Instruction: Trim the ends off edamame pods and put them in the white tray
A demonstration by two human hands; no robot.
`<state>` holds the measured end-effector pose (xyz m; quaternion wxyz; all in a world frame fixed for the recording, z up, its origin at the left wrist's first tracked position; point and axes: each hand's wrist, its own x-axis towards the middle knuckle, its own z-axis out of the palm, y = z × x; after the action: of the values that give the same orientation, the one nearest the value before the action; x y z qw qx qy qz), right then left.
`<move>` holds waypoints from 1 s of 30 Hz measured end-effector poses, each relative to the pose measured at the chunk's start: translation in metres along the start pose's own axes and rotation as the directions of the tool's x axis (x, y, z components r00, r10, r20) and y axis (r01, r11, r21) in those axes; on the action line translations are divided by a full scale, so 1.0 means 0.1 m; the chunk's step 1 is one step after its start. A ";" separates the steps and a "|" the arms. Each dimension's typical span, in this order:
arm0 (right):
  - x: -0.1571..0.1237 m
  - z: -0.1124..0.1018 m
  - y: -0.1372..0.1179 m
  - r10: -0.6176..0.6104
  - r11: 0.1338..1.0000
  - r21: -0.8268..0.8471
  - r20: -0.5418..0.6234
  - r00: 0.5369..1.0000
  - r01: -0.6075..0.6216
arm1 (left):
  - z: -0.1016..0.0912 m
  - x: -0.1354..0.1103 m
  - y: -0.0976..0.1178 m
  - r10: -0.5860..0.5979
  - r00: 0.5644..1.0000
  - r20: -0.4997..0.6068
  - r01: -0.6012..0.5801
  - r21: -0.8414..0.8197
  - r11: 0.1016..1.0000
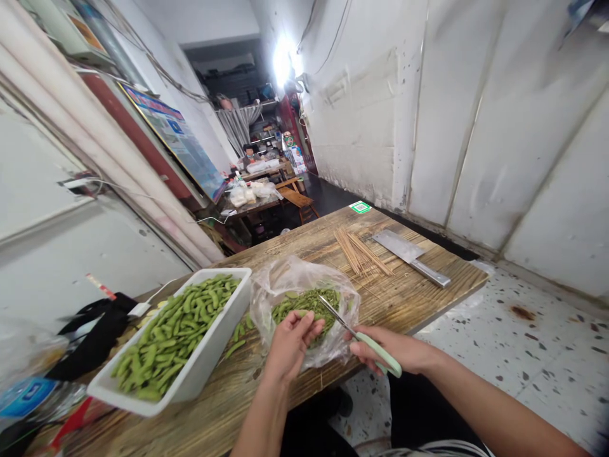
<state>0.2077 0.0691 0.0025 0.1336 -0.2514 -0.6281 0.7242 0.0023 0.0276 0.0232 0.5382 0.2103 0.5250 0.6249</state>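
My right hand [375, 349] grips a pair of scissors by its pale green handles [380, 352]; the metal blades point up and left over a clear plastic bag [269, 279]. Close to the blades, my left hand [295, 336] pinches a green soybean pod [301, 313], mostly covered by the fingers. Small green trimmings [309, 301] lie inside the opened bag beneath both hands. Left of the bag, a white plastic tray [204, 365] is heaped with whole green pods [176, 330]. A few loose pods [235, 348] rest on the wood between tray and bag.
Wooden skewers [359, 251] and a metal cleaver [412, 257] lie on the wooden table [328, 238] beyond the bag. A QR-code card [360, 207] sits at its far corner. A bottle with a blue label [28, 397] is at the left. Another person [250, 152] is far back.
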 end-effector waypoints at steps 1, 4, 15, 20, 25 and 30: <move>-0.01 0.01 0.01 -0.003 1.000 0.006 -0.005 1.000 0.003 | 0.01 0.00 0.00 -0.005 1.000 -0.008 0.005 -0.019 1.000; -0.03 0.06 0.03 -0.015 1.000 -0.007 -0.013 1.000 0.015 | 0.06 -0.03 -0.01 0.010 1.000 -0.026 -0.012 -0.066 0.998; 0.03 0.13 0.02 -0.006 0.992 0.126 -0.019 1.000 0.009 | 0.04 -0.06 -0.03 0.005 0.999 -0.051 -0.010 -0.109 0.994; -0.01 0.08 -0.02 0.062 0.994 0.087 -0.014 0.998 -0.060 | -0.23 0.14 0.23 0.086 0.994 -0.065 -0.086 0.002 0.996; -0.02 0.06 0.02 0.051 0.994 0.104 -0.048 0.998 -0.046 | -0.42 0.46 0.28 0.239 0.971 -0.010 -0.171 0.670 0.722; 0.02 0.06 0.10 0.037 0.982 0.186 -0.083 0.996 -0.021 | -0.41 0.69 0.16 0.273 0.926 0.259 -0.289 0.954 0.076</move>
<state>0.2046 0.0633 -0.0073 0.1730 -0.2782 -0.5479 0.7698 -0.0614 0.0741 0.0015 0.1409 0.6096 0.7491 0.2178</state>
